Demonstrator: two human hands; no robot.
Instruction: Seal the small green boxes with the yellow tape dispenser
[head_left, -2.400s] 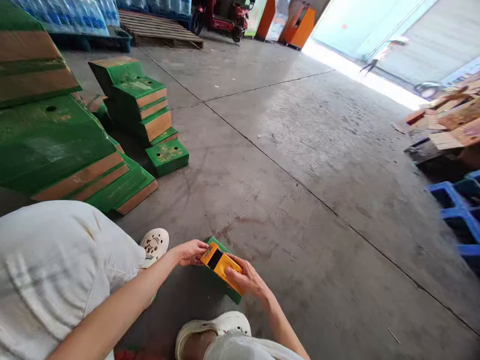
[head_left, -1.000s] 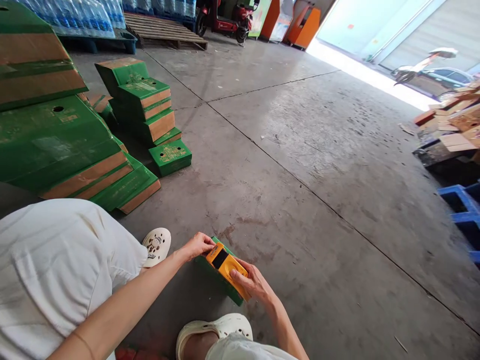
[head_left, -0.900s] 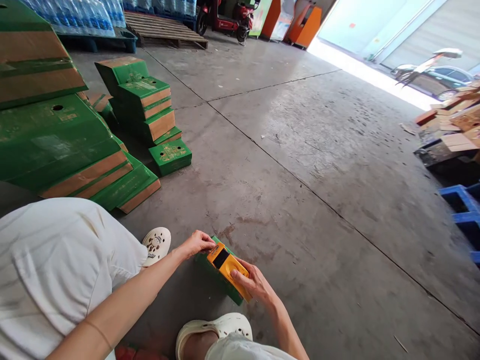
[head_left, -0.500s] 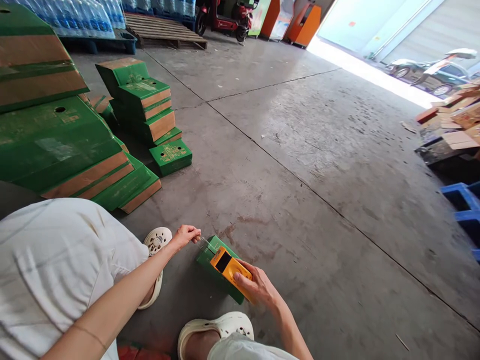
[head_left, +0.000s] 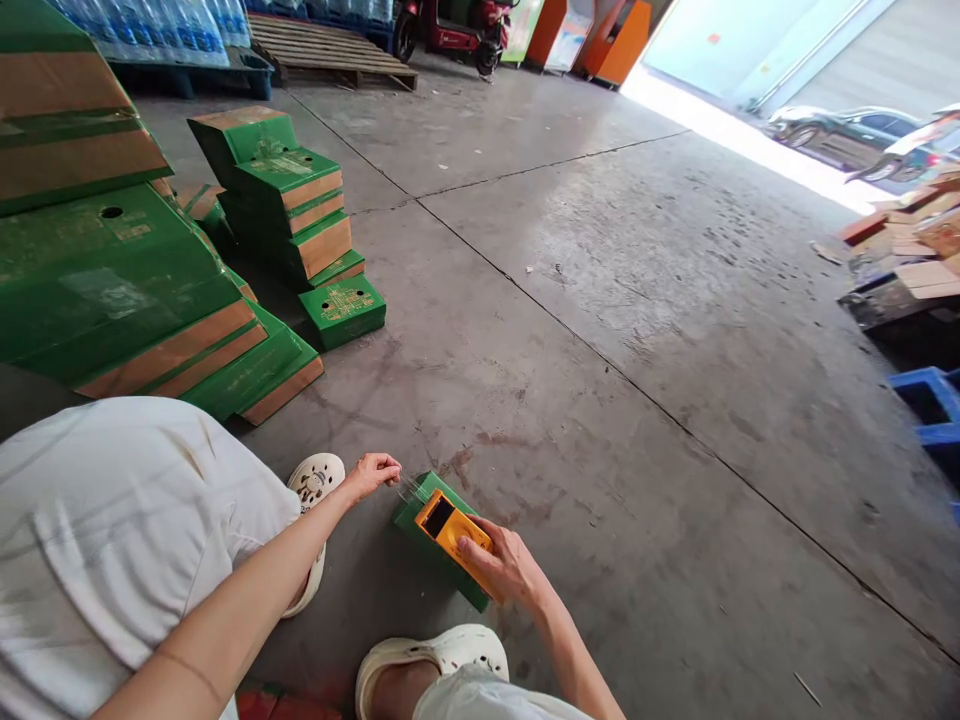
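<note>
The left hand [head_left: 375, 474] pinches one end of some thin clear strands [head_left: 412, 488], possibly plastic film; just right, a green box [head_left: 409, 517] lies on the concrete floor [head_left: 637, 500], partly hidden by a yellow multimeter [head_left: 448, 524] clasped in the right hand [head_left: 508, 566].

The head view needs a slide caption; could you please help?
Right hand holding an orange device over a green box; left hand pinching thin clear strands.
</note>
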